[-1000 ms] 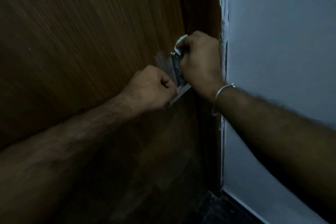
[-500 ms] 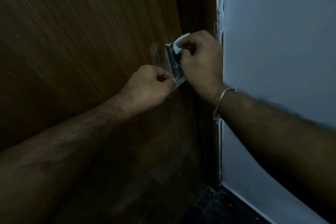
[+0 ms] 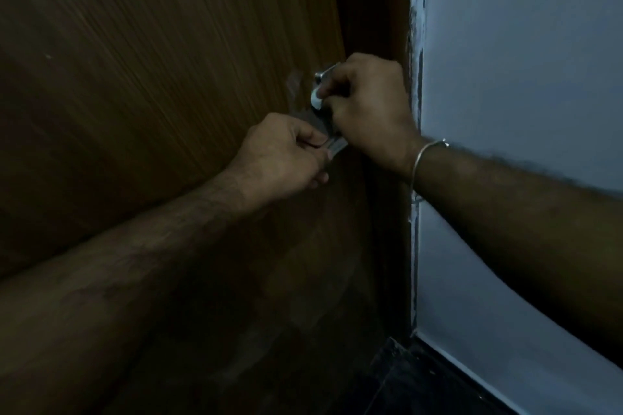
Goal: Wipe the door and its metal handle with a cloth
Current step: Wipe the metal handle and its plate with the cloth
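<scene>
The metal handle (image 3: 328, 104) is steadied at its lower end by the pinching left hand (image 3: 286, 158), while above it a white cloth (image 3: 316, 101) is gripped and pressed on by the right hand (image 3: 371, 108).

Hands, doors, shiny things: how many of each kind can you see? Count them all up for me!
Hands: 2, the left hand and the right hand
Door: 1, the brown door
Handle: 1, the metal handle
Cloth: 1, a white cloth
Bangle: 1, a bangle
Wall: 1, the grey wall
Total: 7
</scene>
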Available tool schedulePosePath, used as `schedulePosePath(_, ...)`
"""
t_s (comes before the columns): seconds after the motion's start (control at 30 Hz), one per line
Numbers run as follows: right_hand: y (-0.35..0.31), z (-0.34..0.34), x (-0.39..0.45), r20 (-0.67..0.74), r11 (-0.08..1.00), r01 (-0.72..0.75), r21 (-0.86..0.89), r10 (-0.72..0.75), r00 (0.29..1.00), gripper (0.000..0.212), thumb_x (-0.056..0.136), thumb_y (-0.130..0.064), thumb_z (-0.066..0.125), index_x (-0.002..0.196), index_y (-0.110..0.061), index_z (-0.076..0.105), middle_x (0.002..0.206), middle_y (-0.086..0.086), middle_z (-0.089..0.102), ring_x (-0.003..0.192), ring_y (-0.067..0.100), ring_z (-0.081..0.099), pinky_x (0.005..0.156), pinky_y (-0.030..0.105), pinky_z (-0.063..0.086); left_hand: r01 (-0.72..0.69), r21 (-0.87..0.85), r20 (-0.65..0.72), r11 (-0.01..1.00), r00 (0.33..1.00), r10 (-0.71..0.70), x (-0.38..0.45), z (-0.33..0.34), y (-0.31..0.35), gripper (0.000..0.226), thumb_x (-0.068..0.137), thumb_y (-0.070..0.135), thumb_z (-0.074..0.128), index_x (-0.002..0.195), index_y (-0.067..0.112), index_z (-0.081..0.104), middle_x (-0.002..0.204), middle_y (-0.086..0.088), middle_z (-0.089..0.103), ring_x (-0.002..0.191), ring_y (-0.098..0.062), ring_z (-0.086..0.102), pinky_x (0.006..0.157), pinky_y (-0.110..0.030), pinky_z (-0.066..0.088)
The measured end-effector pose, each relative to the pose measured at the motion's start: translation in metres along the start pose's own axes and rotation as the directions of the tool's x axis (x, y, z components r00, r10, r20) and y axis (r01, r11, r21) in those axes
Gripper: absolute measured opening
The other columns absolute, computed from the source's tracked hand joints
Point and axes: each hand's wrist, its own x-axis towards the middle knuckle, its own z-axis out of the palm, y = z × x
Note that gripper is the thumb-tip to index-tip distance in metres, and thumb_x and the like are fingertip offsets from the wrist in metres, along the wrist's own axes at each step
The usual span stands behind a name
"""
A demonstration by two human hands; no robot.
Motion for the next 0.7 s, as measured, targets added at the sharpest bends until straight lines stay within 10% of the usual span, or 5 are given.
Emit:
schedulePosePath(0.43,-0.011,-0.019,0.011,0.208,0.990,-0.004,-0.142,0.034,0.978,0.011,0.086,-0.009,0.068,0.094,-0.016,0.072,0.113,0.004,0.066,0.101,0.016,0.063,0.082,0.020,0.052,-0.030,0.129,-0.022,0.991,0.999,0.033,-0.003,-0.002,0.002,0.022,0.094,0.017,0.066,0.115,0.018,0.071,0.095,0.000,0.075,0.080,-0.009,0.074,0.075,-0.034,0.063)
schedulePosePath(0.53,0.006,-0.036,-0.005,-0.043,0.978,-0.187,0.089,0.192,0.981,0.009,0.086,-0.014,0.070,0.090,-0.022,0.071,0.102,-0.006,0.068,0.093,0.006,0.064,0.078,0.017,0.053,-0.067,0.267,-0.038,0.961,0.996,0.080,-0.005,-0.003,0.002,0.022,0.093,0.024,0.066,0.115,0.024,0.069,0.099,0.006,0.072,0.086,-0.007,0.070,0.078,-0.032,0.062)
schedulePosePath(0.7,0.027,0.007,-0.090,-0.086,0.584,-0.539,0.608,0.722,0.686,0.010,0.088,-0.011,0.069,0.094,-0.019,0.071,0.095,-0.005,0.071,0.089,0.008,0.069,0.065,0.010,0.052,-0.161,0.536,-0.029,0.829,0.978,0.208,-0.005,-0.005,0.007,0.028,0.095,0.034,0.062,0.122,0.027,0.066,0.095,0.014,0.060,0.071,0.002,0.053,0.052,-0.012,0.038)
